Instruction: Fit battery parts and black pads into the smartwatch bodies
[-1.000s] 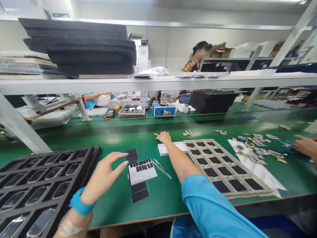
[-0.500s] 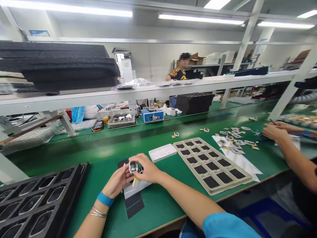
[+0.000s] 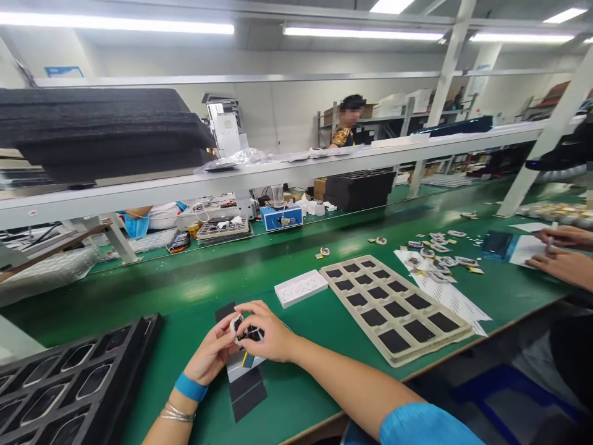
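Gripping fingers: your left hand (image 3: 210,353) and right hand (image 3: 270,334) pinch the part (image 3: 236,326)
Part: over the sheet (image 3: 236,374); likely light, stiff, fragile
Hold: its pale rim (image 3: 233,323) (spare the yellow tab (image 3: 245,359))

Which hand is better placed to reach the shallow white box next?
Probably the right hand: it is nearer the shallow white box, while the left hand lies farther off. Both hold the small white-rimmed part, though.

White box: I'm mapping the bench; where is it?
Head view, below centre: the white box lies beyond the right hand, just left of the beige tray.
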### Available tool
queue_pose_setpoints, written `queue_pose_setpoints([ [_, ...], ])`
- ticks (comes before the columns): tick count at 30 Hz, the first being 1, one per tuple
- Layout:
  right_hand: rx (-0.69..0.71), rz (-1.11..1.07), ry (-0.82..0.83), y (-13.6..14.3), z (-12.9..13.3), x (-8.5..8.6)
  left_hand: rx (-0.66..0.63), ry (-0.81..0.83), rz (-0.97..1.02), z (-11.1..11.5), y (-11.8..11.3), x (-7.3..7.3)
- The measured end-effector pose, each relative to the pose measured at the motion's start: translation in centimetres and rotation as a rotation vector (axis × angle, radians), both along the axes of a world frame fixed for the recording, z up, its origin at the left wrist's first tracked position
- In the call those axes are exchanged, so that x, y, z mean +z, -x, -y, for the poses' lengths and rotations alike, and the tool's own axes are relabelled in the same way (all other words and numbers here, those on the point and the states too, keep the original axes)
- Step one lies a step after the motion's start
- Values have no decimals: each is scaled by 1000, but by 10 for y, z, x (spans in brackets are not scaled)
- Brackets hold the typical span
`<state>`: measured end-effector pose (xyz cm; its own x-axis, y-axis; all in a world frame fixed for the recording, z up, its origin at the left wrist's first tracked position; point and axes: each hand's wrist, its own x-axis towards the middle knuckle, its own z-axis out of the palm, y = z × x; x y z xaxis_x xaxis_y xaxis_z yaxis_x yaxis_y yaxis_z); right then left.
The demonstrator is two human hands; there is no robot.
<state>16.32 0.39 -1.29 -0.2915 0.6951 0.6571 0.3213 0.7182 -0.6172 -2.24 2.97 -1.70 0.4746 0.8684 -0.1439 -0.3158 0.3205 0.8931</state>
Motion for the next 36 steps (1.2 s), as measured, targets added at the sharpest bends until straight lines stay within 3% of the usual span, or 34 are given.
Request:
queue_pose_setpoints([
  [4, -162, -23, 67, 4, -7, -8, 122, -32, -9, -3, -4, 3],
  [9, -166, -25, 106, 1, -9, -17, 163, -103, -24, -1, -17, 3],
  [13, -160, 28, 135, -9, -11, -22, 214, -132, 4, -2, -26, -4],
  [22, -315, 147, -6, -17, -38, -41, 232, -115, 17, -25, -25, -25],
  [26, -312, 104, -2, -9, -35, -34, 222, -137, 22, -22, -22, -20],
  [32, -202, -46, 186, 10, -7, -16, 273, -208, -22, 4, -16, -4],
  [36, -242, -79, 224, 14, -9, -15, 259, -259, -116, 1, -14, -2],
])
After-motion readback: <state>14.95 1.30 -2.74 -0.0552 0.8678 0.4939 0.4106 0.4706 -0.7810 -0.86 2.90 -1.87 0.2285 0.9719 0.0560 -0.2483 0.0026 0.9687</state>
